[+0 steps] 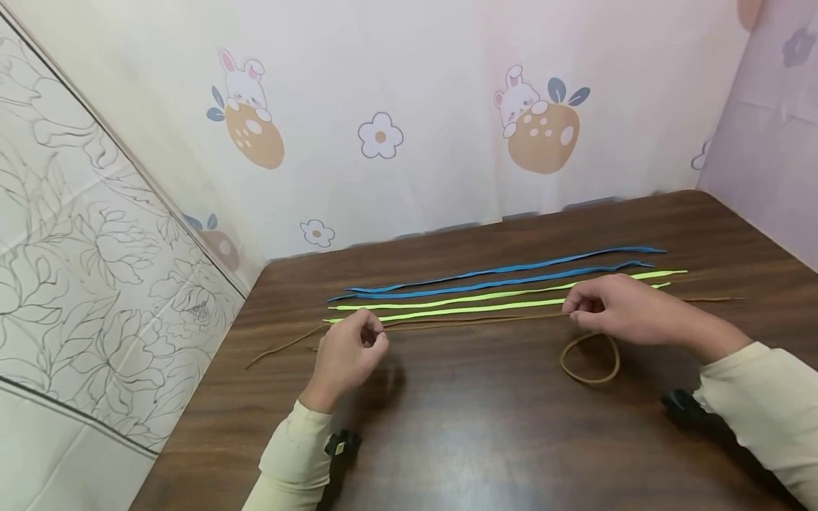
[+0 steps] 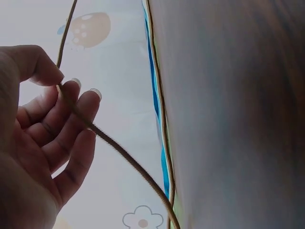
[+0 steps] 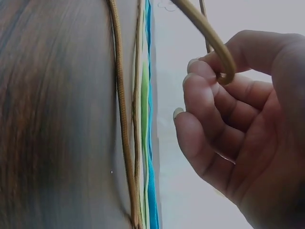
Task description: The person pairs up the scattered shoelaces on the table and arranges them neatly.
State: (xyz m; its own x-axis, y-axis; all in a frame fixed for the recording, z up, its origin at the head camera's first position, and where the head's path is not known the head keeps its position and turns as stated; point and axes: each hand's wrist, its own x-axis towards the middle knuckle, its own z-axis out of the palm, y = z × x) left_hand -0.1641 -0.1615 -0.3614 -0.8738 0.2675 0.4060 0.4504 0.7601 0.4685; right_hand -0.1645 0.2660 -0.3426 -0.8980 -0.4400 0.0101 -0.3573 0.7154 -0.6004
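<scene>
My left hand (image 1: 348,351) pinches a brown round cord (image 2: 128,157) between thumb and fingers. My right hand (image 1: 620,309) pinches brown cord too, and in the right wrist view it bends sharply at my fingertips. A loop (image 1: 594,382) of brown cord shows just below that hand in the head view. Another length of brown cord (image 3: 119,81) lies along the table, its end (image 1: 716,299) reaching out past my right hand. Beyond it run two flat yellow-green laces (image 1: 479,309), roughly parallel. Farthest back lie two flat blue laces (image 1: 511,269), their left ends close together.
The dark wooden table (image 1: 460,426) meets a pale wall covering (image 1: 441,85) printed with rabbits and flowers at its back edge. A flower-line panel (image 1: 96,234) borders the left side. Dark wrist devices (image 1: 339,443) sit under both cream sleeves (image 1: 294,454).
</scene>
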